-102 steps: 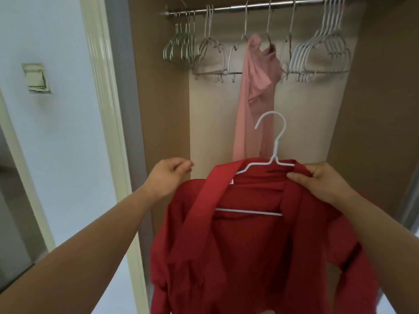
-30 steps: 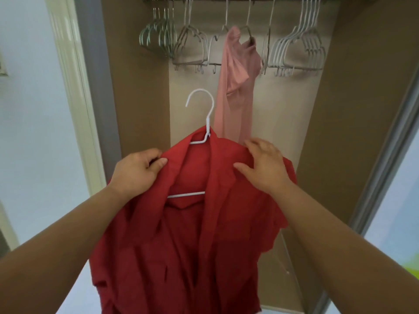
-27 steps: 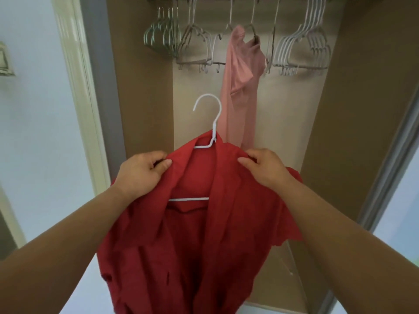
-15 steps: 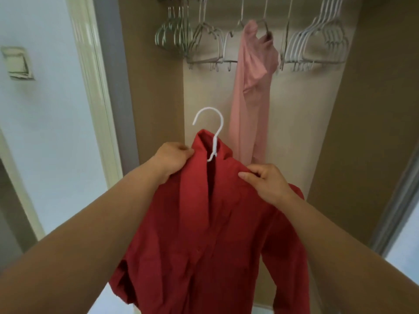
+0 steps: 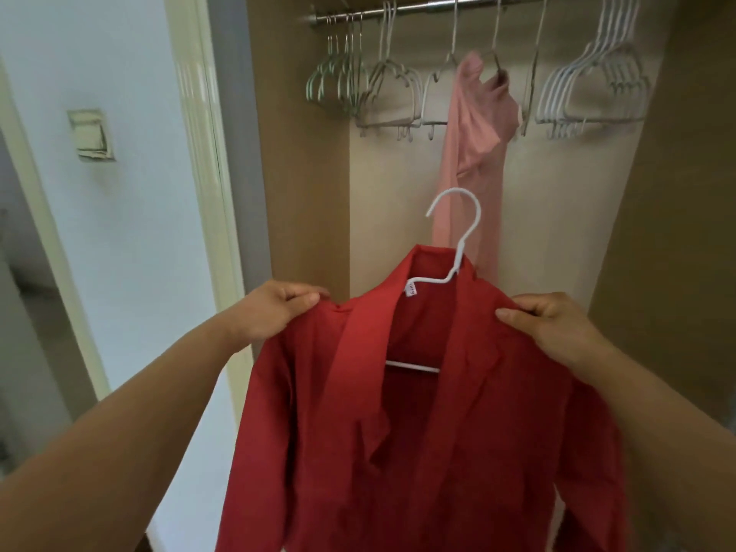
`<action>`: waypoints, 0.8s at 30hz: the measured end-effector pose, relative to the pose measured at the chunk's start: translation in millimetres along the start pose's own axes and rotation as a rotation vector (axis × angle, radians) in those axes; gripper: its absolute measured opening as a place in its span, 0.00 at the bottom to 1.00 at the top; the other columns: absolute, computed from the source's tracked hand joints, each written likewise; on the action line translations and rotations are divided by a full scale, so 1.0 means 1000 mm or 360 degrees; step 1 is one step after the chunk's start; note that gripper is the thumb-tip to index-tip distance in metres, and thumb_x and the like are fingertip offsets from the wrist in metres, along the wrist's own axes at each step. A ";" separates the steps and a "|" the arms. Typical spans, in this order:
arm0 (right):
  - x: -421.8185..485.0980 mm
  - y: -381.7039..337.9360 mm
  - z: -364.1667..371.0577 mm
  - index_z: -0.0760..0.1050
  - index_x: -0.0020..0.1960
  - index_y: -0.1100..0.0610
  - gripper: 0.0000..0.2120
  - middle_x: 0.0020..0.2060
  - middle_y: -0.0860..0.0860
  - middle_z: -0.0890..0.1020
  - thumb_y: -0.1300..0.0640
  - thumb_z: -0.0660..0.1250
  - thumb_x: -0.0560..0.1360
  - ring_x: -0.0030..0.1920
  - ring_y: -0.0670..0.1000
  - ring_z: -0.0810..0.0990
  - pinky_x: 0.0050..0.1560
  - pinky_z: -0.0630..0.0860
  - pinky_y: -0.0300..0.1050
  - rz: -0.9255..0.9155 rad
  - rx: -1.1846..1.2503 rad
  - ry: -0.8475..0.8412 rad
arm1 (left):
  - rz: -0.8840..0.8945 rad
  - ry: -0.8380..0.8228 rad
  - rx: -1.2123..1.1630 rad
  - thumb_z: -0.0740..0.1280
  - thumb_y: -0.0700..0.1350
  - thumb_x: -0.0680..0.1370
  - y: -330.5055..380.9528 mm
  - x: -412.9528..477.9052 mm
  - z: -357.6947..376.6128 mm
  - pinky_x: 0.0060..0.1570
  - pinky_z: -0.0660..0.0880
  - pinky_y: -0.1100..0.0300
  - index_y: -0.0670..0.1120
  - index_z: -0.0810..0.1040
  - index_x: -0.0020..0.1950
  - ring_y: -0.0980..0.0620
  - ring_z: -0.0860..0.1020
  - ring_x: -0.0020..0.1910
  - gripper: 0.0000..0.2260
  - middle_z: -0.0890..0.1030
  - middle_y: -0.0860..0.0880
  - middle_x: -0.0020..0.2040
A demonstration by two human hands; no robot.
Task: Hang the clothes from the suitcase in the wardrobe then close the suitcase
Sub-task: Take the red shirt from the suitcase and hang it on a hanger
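Observation:
A red shirt hangs on a white hanger that I hold up in front of the open wardrobe. My left hand pinches the shirt's left shoulder. My right hand grips the right shoulder. The hanger's hook points up, well below the metal rail. A pink garment hangs from the rail behind the hook. The suitcase is out of view.
Several bare hangers hang on the rail, a greenish bunch at left and a white bunch at right. Brown wardrobe walls flank the opening. A white door frame and a wall switch stand at left.
The shirt has spread open on the hanger: my hands moved apart from near the collar to the two shoulders. The hanger's bar shows again.

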State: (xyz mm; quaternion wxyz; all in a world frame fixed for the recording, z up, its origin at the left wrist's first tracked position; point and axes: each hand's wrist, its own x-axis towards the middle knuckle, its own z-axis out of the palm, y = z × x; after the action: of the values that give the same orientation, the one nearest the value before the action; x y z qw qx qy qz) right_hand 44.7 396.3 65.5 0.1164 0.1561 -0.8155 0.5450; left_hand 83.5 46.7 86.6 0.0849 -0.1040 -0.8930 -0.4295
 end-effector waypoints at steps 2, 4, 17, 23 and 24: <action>0.002 0.000 0.009 0.83 0.45 0.56 0.05 0.30 0.45 0.84 0.62 0.68 0.74 0.30 0.41 0.79 0.35 0.76 0.33 0.0017 -0.0014 -0.0018 | 0.0183 0.0086 0.0284 0.63 0.46 0.79 0.012 0.003 0.017 0.55 0.65 0.77 0.48 0.76 0.64 0.61 0.74 0.58 0.14 0.76 0.58 0.58; 0.003 -0.001 0.021 0.84 0.45 0.56 0.05 0.31 0.45 0.84 0.61 0.69 0.74 0.32 0.43 0.79 0.39 0.76 0.38 0.0015 -0.0052 -0.0063 | 0.0413 0.0120 0.0500 0.66 0.46 0.78 0.022 0.007 0.036 0.50 0.69 0.74 0.47 0.79 0.60 0.59 0.77 0.53 0.12 0.80 0.57 0.53; -0.016 0.009 -0.030 0.76 0.60 0.49 0.19 0.52 0.43 0.78 0.48 0.72 0.71 0.54 0.44 0.76 0.57 0.71 0.39 -0.0007 -0.0819 -0.0243 | 0.0402 0.0282 0.0007 0.68 0.41 0.76 0.016 0.021 0.042 0.39 0.73 0.69 0.53 0.82 0.42 0.61 0.78 0.36 0.08 0.84 0.50 0.40; -0.011 0.006 -0.018 0.76 0.37 0.64 0.11 0.30 0.52 0.74 0.59 0.66 0.76 0.32 0.46 0.70 0.37 0.68 0.43 -0.0310 -0.0983 -0.0146 | 0.0501 0.0252 0.0039 0.68 0.42 0.76 0.033 0.029 0.041 0.41 0.73 0.60 0.53 0.81 0.41 0.54 0.76 0.37 0.07 0.83 0.41 0.41; -0.012 0.006 -0.020 0.75 0.37 0.66 0.11 0.29 0.52 0.73 0.61 0.65 0.76 0.30 0.44 0.68 0.34 0.66 0.40 -0.0297 -0.0897 -0.0129 | 0.0511 0.0261 0.0065 0.68 0.42 0.76 0.035 0.029 0.041 0.41 0.73 0.60 0.53 0.80 0.41 0.55 0.76 0.37 0.07 0.83 0.42 0.41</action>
State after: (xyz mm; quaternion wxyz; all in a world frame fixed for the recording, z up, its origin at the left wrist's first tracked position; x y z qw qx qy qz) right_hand 53.8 418.5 64.2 0.1720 0.2137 -0.9207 0.2775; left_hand 61.5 103.3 94.3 0.2270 -0.2080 -0.8636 -0.3992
